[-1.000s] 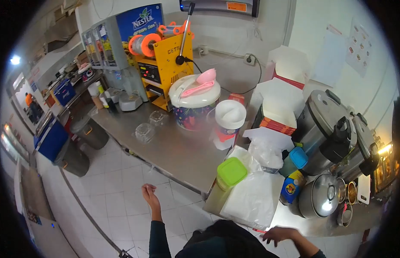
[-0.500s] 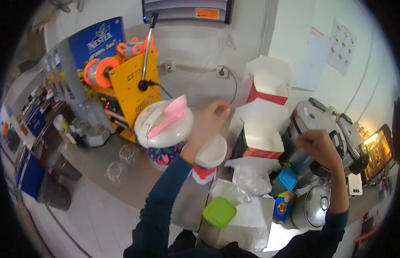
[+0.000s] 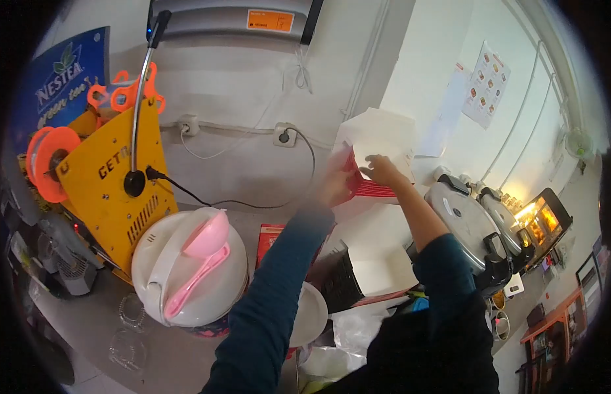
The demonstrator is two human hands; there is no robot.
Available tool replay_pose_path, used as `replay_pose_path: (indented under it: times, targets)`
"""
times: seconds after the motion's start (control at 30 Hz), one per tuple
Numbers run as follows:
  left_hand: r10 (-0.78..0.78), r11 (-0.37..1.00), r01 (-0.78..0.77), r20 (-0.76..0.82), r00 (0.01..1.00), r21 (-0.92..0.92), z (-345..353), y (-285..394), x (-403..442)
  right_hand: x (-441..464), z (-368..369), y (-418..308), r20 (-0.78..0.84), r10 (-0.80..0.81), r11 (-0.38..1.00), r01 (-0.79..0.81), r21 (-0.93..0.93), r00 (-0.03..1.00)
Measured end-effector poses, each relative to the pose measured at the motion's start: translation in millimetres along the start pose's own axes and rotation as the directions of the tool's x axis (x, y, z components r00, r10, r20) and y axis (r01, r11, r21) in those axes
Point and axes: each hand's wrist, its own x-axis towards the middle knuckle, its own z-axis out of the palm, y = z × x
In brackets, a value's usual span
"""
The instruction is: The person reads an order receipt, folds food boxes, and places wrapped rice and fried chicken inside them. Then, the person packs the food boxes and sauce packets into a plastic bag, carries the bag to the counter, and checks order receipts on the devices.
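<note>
Both hands reach to the far stack of red paper food boxes [image 3: 376, 190], white inside, with their lid flaps [image 3: 384, 128] standing up behind. My left hand [image 3: 334, 186] is at the left side of the stack, smeared by motion, so its fingers cannot be made out. My right hand [image 3: 384, 171] has its fingers curled at the front rim of the top box, gripping it. Nearer to me stands a black open box [image 3: 338, 281] with a white inside, below my right forearm.
To the left are a white rice container [image 3: 148, 253] with a pink scoop [image 3: 207, 240] on its lid and a yellow cup sealer [image 3: 125, 197]. Large metal pots [image 3: 460, 217] stand right. A white bowl [image 3: 310, 315] and plastic bags [image 3: 355, 331] lie in front.
My view has moved forward and turned right. Both hands have gone from hovering apart over the counter to the far red boxes, coming close together there.
</note>
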Motion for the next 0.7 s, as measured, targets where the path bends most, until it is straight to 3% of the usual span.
replay_pose_path:
  times: [0.1, 0.17, 0.23, 0.3, 0.37, 0.43, 0.47, 0.5, 0.53, 0.57, 0.6, 0.63, 0.7]
  targets:
    - [0.067, 0.918, -0.063, 0.003, 0.998, 0.392, -1, 3, -7, 25, 53, 39, 0.175, -0.045, 0.998, 0.051, -0.032, 0.983]
    - [0.049, 0.846, -0.098, 0.106, 0.993, 0.524, -8, -5, -8, 47, 69, 57, 0.314, -0.147, 0.987, 0.161, -0.018, 0.938]
    - [0.001, 0.779, -0.073, 0.116, 0.993, 0.623, -6, -3, -4, 38, 62, 40, 0.214, -0.135, 0.989, 0.145, -0.031, 0.967]
    - [-0.037, 0.709, -0.069, 0.135, 0.990, 0.702, -5, 1, -7, 37, 48, 28, 0.274, -0.099, 0.982, 0.138, -0.126, 0.957]
    - [-0.041, 0.629, -0.097, 0.158, 0.987, 0.771, -7, 7, -9, 40, 39, 36, 0.166, -0.104, 0.987, 0.123, -0.105, 0.981]
    - [0.000, 0.620, -0.130, 0.165, 0.986, 0.773, -5, -2, -9, 42, 17, 37, 0.092, -0.074, 0.979, 0.090, -0.184, 0.993]
    - [0.028, 0.615, -0.150, 0.169, 0.985, 0.774, -3, -5, -8, 54, 5, 46, 0.156, -0.085, 0.974, 0.115, -0.197, 0.984]
    - [0.006, 0.635, -0.119, 0.149, 0.989, 0.763, -3, -4, -11, 72, -6, 67, 0.005, -0.140, 0.946, 0.135, -0.295, 0.990]
    - [-0.011, 0.655, -0.090, 0.129, 0.992, 0.750, -6, -2, -15, 72, -44, 69, -0.126, -0.170, 0.968, 0.141, -0.208, 0.977]
    - [-0.026, 0.673, -0.063, 0.109, 0.994, 0.737, -8, 3, -16, 77, -88, 73, -0.087, -0.131, 0.977, 0.113, -0.182, 0.988]
    - [-0.068, 0.689, -0.057, 0.142, 0.988, 0.723, -7, 7, -14, 75, -123, 73, -0.090, 0.007, 0.994, 0.003, 0.113, 0.996]
    - [-0.112, 0.705, -0.046, 0.175, 0.978, 0.708, -7, 9, -13, 64, -154, 71, -0.051, 0.028, 0.968, -0.014, 0.250, 0.998]
    - [-0.117, 0.742, -0.057, 0.212, 0.970, 0.668, -9, 21, -12, 44, -201, 61, -0.082, -0.114, 0.985, 0.123, 0.118, 0.990]
